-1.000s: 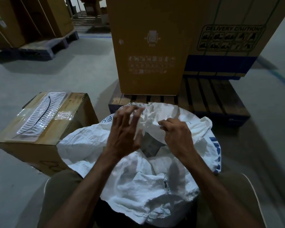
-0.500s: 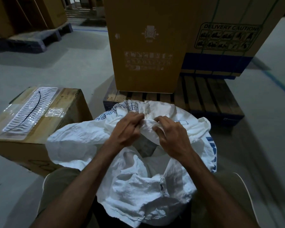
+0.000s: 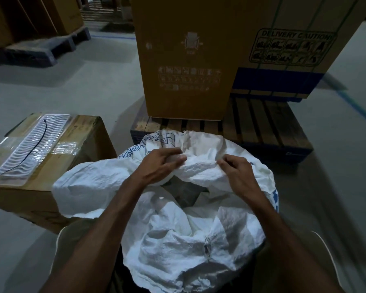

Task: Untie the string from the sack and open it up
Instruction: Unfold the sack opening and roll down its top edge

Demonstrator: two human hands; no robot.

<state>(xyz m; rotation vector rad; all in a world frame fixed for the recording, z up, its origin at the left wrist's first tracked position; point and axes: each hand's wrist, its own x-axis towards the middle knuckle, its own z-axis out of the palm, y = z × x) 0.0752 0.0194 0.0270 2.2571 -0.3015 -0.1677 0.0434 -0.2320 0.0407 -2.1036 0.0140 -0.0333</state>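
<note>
A white woven sack (image 3: 178, 240) with blue print stands between my knees, its mouth crumpled and partly open, with a dark grey item (image 3: 184, 190) showing inside. My left hand (image 3: 161, 163) grips a fold of the sack's far rim, fingers curled over the fabric. My right hand (image 3: 235, 172) pinches the same fold a little to the right. No string shows on the sack. A black string (image 3: 33, 149) lies on a clear ribbed plastic sheet atop the cardboard box at my left.
A low cardboard box (image 3: 76, 144) sits at my left on the grey floor. Ahead, a wooden pallet (image 3: 262, 127) carries two tall cardboard boxes (image 3: 188, 60). More boxes on a dark pallet (image 3: 34, 47) stand far left.
My left hand, open with spread fingers a second ago, has closed on the sack's rim fold. Both hands have since pulled apart, stretching the fold wider.
</note>
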